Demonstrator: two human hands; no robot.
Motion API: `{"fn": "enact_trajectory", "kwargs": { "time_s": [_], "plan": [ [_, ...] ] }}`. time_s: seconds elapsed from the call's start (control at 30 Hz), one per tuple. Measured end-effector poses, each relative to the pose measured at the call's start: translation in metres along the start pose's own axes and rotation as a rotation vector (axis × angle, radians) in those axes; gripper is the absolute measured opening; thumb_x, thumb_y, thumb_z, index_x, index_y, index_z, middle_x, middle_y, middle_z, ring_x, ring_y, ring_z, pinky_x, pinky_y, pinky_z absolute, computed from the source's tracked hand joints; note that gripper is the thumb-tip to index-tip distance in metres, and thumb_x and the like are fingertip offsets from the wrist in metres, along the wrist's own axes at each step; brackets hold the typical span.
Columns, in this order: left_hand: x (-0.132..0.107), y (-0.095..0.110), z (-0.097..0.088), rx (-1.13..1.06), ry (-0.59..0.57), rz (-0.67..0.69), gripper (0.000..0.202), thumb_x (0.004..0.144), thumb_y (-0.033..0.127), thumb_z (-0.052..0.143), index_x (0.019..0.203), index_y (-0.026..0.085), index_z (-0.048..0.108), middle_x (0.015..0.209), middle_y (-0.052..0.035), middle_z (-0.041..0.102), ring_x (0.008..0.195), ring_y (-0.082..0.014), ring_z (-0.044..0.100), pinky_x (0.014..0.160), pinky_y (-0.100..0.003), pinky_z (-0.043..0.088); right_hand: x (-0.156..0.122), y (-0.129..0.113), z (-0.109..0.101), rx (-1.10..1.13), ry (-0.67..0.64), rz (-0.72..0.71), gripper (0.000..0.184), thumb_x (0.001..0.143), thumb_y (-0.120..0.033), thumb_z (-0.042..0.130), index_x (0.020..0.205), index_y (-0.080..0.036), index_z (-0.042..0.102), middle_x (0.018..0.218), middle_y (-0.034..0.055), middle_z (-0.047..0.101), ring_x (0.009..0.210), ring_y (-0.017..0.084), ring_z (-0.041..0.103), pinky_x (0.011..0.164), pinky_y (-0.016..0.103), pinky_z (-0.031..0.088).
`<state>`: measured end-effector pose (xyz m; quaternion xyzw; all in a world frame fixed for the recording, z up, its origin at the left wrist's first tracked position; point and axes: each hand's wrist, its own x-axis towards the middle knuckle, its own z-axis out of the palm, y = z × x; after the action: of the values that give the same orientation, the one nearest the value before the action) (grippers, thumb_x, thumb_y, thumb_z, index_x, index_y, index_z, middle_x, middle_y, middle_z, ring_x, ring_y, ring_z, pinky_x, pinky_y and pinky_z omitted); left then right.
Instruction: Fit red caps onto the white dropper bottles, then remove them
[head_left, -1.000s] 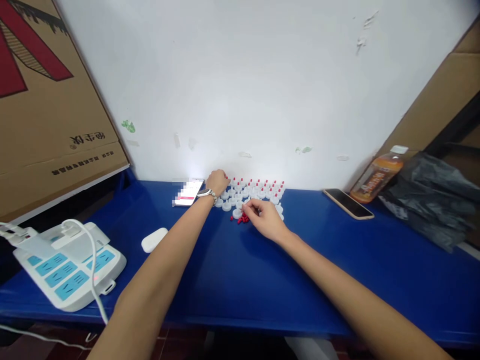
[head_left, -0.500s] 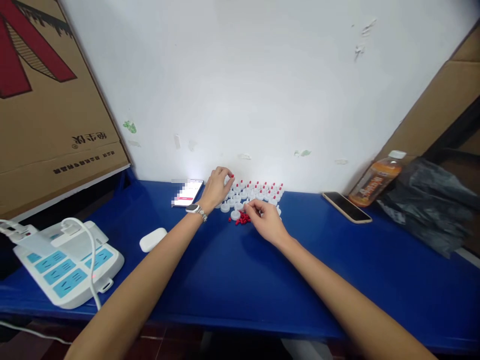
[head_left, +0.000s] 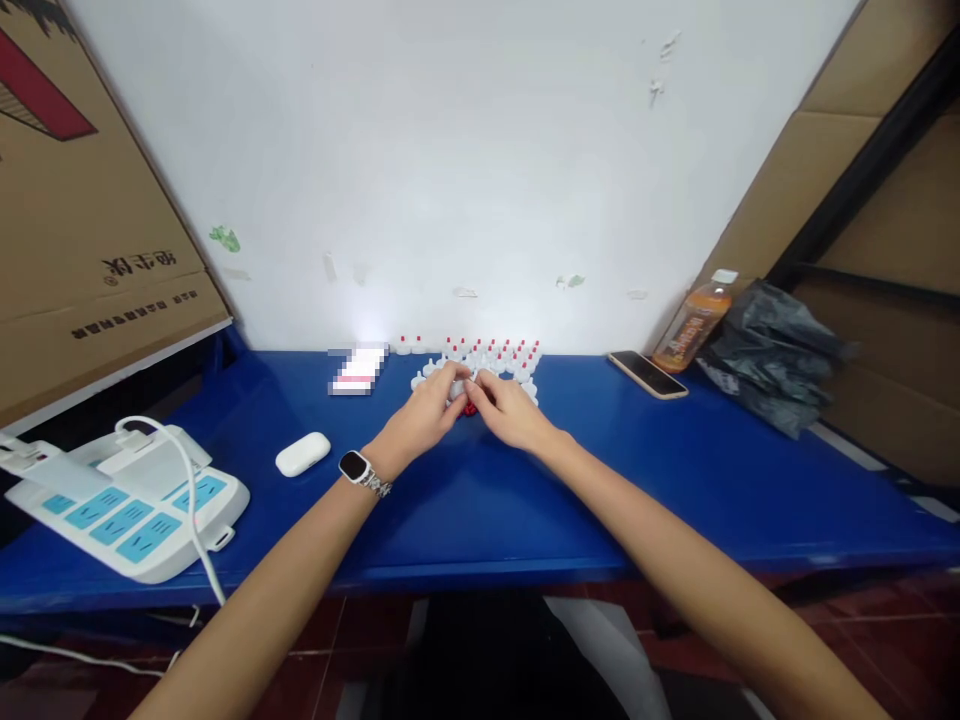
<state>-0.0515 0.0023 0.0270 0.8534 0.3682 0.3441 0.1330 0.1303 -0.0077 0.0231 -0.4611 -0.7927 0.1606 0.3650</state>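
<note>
left hand: the left hand (head_left: 420, 415) is over the near edge of the cluster; fingers bent round a white cap (head_left: 458, 387), grasping it between thumb and forefinger.
right hand: the right hand (head_left: 514, 408) meets it from the other side, fingers drawn together at the tips; whether they pinch anything is hidden, cannot tell.
red tips: small pile of red tips (head_left: 470, 408) on the tabletop (head_left: 480, 500), just below where the hands meet, partly covered by them.
bare white caps: several bare white caps (head_left: 418, 382), spouts up, just beyond the left hand.
red-tipped caps: rows of red-tipped caps (head_left: 507, 352) farther back, near the wall (head_left: 450, 180); a pair of these sits apart, toward the left.
step in hand: judged to be joining a red tip to the held cap's spout; the join itself is out of sight.
next move: would call for the left fingers to steady the cap, spout exposed, while the right fingers line up and press straight down.
watch for: a slanted press could tip the cap or drop the small part, in my judgement.
</note>
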Motion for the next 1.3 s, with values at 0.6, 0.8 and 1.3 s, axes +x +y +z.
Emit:
{"fn": "enact_trajectory", "kwargs": {
  "time_s": [0.6,0.8,1.3],
  "plan": [
    [0.008,0.001,0.011,-0.209,0.077,-0.064,0.034,0.105,0.045,0.029,0.096,0.02,0.049,0.08,-0.0006,0.052,0.073,-0.0158,0.052,0.07,-0.029,0.041,0.012,-0.004,0.023,0.262,0.267,0.05,0.055,0.097,-0.066,0.028,0.065,-0.023,0.039,0.059,-0.0011,0.042,0.058,0.015,0.039,0.058,0.03,0.03],
    [0.004,-0.013,-0.015,-0.011,0.189,0.041,0.029,0.102,0.042,0.04,0.117,0.019,0.048,0.085,-0.0024,0.055,0.074,-0.0167,0.052,0.074,-0.031,0.042,0.017,-0.003,0.015,0.734,0.141,0.256,0.054,0.093,-0.069,0.031,0.062,-0.026,0.021,0.052,-0.0062,0.021,0.048,0.012,0.025,0.05,0.028,0.032],
    [0.002,-0.04,-0.001,0.006,0.023,-0.062,0.038,0.095,0.038,0.054,0.129,0.021,0.057,0.105,-0.0078,0.063,0.091,-0.0213,0.06,0.084,-0.036,0.049,0.019,0.027,0.016,-0.18,0.054,-0.008,0.016,0.09,-0.027,0.061,0.095,-0.019,0.073,0.081,0.0042,0.066,0.086,0.02,0.056,0.085,0.034,0.038]
  ]
}}
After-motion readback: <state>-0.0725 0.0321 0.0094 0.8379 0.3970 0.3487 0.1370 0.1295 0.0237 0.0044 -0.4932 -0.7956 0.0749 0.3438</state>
